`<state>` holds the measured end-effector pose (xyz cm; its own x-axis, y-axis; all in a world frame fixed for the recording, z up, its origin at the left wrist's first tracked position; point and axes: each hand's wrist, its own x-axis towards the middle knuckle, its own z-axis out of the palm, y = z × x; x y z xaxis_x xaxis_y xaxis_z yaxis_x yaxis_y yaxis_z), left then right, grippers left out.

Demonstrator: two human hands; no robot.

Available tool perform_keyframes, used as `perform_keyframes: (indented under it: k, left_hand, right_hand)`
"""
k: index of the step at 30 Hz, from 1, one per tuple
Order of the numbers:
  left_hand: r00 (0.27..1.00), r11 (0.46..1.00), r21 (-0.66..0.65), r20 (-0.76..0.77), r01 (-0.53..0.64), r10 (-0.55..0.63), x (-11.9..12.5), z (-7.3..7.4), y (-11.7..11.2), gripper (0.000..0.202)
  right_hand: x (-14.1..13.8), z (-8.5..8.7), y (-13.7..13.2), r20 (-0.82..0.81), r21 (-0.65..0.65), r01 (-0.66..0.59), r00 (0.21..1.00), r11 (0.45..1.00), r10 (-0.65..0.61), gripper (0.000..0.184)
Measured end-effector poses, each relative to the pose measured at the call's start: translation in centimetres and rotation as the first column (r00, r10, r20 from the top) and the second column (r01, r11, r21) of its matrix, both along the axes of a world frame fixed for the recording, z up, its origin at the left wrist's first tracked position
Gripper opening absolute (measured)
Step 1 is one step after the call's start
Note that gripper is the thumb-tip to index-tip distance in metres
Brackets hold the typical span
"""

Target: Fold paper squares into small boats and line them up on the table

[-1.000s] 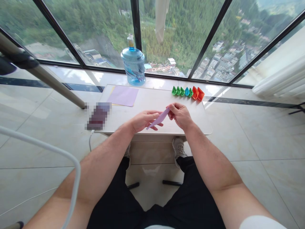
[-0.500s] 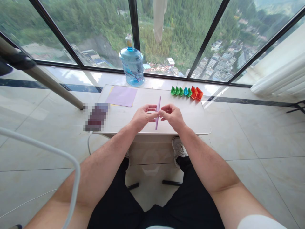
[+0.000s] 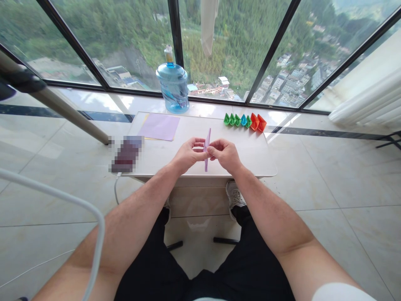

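A narrow folded strip of purple paper stands on edge above the small white table. My left hand pinches it from the left, and my right hand pinches it from the right. Both hands meet at the strip's middle, fingers curled. A flat purple sheet lies on a yellow one at the table's far left. A row of several folded paper boats, green, blue and orange-red, sits at the far right corner.
A blue water jug stands on the window ledge behind the table. A blurred-out object lies at the table's left edge. A grey pole slants across the left, and a white tube curves in front.
The purple strip has turned from slanting flat to standing upright on edge. Both hands have drawn closer together around its middle.
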<state>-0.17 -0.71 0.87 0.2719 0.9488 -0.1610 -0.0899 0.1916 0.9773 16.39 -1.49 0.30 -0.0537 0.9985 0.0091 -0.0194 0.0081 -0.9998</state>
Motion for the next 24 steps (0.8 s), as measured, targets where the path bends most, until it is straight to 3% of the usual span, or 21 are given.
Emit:
perform_keyframes:
  k: [24]
  left_hand:
    - [1.0, 1.0, -0.028, -0.014, 0.007, -0.007, -0.26, 0.18, 0.02, 0.066]
  right_hand:
    - [-0.36, 0.0, -0.11, -0.014, -0.036, -0.007, 1.0, 0.999, 0.007, 0.033]
